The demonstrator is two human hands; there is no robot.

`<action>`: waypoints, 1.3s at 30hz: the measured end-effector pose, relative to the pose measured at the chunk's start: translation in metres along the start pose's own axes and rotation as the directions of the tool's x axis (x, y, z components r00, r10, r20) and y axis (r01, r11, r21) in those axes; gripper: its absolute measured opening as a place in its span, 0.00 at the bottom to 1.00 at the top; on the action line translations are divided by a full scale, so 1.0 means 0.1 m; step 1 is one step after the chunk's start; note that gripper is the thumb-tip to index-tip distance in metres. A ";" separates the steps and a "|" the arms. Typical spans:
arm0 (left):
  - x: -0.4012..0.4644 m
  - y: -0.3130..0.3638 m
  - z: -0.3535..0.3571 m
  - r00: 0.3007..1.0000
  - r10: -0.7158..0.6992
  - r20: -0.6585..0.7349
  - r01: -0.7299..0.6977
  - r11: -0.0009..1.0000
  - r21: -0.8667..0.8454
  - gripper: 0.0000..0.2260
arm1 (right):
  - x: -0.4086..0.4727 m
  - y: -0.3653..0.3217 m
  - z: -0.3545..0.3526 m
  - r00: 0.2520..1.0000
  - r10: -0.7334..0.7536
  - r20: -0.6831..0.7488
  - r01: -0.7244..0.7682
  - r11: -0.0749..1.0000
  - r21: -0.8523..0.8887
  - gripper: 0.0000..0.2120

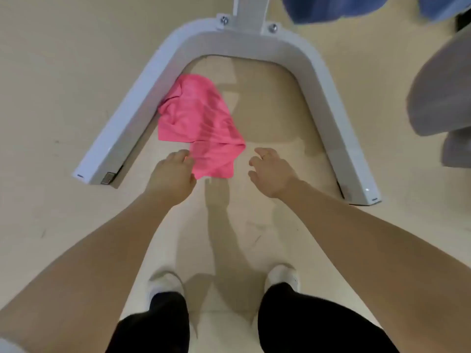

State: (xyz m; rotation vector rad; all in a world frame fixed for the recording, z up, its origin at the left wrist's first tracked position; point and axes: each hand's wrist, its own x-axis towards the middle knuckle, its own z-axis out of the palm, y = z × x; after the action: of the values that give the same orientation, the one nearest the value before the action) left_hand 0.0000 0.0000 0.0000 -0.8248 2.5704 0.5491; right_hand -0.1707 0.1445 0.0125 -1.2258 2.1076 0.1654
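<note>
Pinching the near edge of the pink cloth (201, 123), which lies on the floor inside the white U-shaped stand base (122, 115), the left hand (173, 174) curls its fingers, while the right hand (270, 171) hovers just beside, fingers loosely spread.

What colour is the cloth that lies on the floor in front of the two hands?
The cloth is plain bright pink, as the head view shows.

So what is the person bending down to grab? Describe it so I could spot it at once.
Start from the white U-shaped stand base on the beige floor. Against the inside of its left arm lies a crumpled pink cloth, whose near edge the left hand pinches while the right hand hovers open beside it. It is the only bright pink thing among white, beige and grey.
</note>
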 end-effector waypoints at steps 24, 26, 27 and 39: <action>-0.04 1.08 -0.66 0.973 -0.042 0.227 0.222 -0.103 -0.970 0.18 | -0.15 0.40 -0.47 0.983 -0.054 -0.177 0.123 0.906 0.404 0.25; -0.40 1.35 -1.33 0.965 0.004 0.262 0.261 -0.119 -0.958 0.18 | -0.53 0.18 -0.98 0.947 -0.109 -0.301 0.232 0.883 0.409 0.21; -0.57 1.47 -1.65 0.966 0.024 0.257 0.258 -0.097 -0.961 0.17 | -0.74 0.08 -1.27 0.930 -0.110 -0.350 0.258 0.873 0.414 0.17; -2.04 2.72 -4.70 0.922 0.383 0.048 -0.111 0.382 -0.918 0.08 | -3.14 -0.12 -3.84 0.960 0.097 -0.263 0.165 0.564 0.809 0.21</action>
State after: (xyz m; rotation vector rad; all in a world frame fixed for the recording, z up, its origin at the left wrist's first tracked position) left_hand -0.1249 0.0773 0.5618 -0.5404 1.9865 2.1354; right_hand -0.2498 0.2007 0.4986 -0.6984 1.9578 -0.9968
